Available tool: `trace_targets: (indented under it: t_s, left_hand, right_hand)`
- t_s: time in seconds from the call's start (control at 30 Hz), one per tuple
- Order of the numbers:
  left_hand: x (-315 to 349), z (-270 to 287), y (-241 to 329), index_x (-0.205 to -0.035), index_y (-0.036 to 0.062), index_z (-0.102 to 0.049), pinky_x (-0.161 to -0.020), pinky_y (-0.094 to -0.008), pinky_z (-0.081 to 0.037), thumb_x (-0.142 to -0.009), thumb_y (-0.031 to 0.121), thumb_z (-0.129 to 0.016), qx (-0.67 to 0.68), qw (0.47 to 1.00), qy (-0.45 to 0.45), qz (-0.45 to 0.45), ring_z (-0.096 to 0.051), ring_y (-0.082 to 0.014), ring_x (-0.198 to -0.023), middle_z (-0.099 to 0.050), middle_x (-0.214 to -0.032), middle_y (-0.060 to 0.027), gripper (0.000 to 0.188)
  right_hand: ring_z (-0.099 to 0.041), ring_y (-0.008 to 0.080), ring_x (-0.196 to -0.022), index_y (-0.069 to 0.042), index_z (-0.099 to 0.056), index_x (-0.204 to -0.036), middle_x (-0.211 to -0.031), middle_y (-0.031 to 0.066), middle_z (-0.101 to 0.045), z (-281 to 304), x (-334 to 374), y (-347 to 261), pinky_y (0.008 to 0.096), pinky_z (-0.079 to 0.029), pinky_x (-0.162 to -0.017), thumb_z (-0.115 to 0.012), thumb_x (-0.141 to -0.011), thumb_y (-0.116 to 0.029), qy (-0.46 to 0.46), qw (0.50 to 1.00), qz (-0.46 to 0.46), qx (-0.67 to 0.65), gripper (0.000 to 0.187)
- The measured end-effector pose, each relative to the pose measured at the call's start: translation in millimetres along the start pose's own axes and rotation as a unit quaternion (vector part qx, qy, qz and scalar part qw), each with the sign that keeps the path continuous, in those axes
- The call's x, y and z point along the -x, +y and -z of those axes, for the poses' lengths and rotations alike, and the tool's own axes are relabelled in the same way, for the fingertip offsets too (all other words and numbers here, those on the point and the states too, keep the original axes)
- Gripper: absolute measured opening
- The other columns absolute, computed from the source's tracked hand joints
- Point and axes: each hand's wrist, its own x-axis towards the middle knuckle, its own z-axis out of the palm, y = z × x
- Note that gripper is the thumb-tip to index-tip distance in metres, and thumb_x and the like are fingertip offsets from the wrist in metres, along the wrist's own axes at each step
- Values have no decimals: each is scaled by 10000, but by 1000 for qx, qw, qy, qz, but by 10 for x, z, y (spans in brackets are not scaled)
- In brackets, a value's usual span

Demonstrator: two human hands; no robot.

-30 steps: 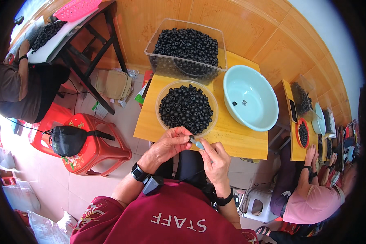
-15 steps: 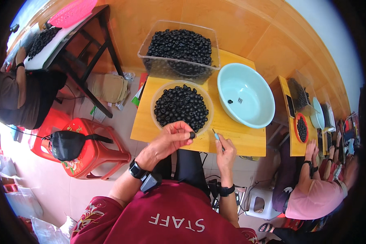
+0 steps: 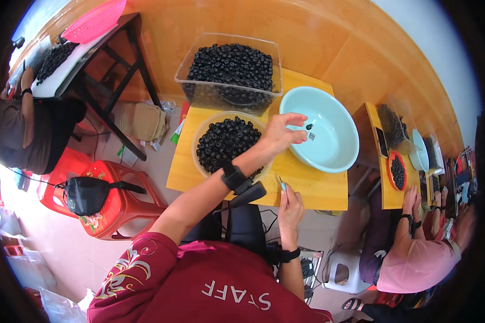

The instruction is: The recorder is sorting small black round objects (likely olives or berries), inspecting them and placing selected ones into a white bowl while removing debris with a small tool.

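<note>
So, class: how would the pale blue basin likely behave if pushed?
The pale blue basin looks like smooth plastic, so probably light for its size. With little visible inside, it may slide easily; its wide shape makes tipping seem unlikely.

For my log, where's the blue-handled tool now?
Head view: the blue-handled tool is in the right hand, by the front edge of the yellow table, right of the round tub.
</note>
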Motion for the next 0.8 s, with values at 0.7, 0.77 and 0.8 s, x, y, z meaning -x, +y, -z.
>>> trace_targets:
  t_s: [0.7,0.77,0.8]
  left_hand:
    - [950,802,-580,-887,28,-658,-694,-374,-486,-697,-58,-603,-528,831,-21,-176,-600,-298,-825,-582,-852,-114,216]
    - [923,798,-605,-858,19,-637,-704,-389,-480,-698,-44,-595,-540,823,-34,-175,-586,-314,-846,-573,-853,-120,177]
    - [905,793,-607,-830,11,-616,-713,-404,-475,-700,-30,-587,-552,814,-48,-172,-573,-329,-866,-565,-855,-127,139]
  right_hand:
    - [-556,323,-624,-96,-669,-1063,-697,138,-518,-43,-15,-21,413,-434,-572,-582,-884,-179,23,1000,-6,7,216]
    - [-558,324,-627,-95,-669,-1064,-699,138,-521,-42,-4,-16,414,-436,-574,-583,-884,-181,26,1000,-6,9,218]
    - [-560,326,-629,-93,-670,-1064,-702,140,-524,-44,-1,-13,416,-437,-575,-584,-883,-183,26,1000,-5,8,219]
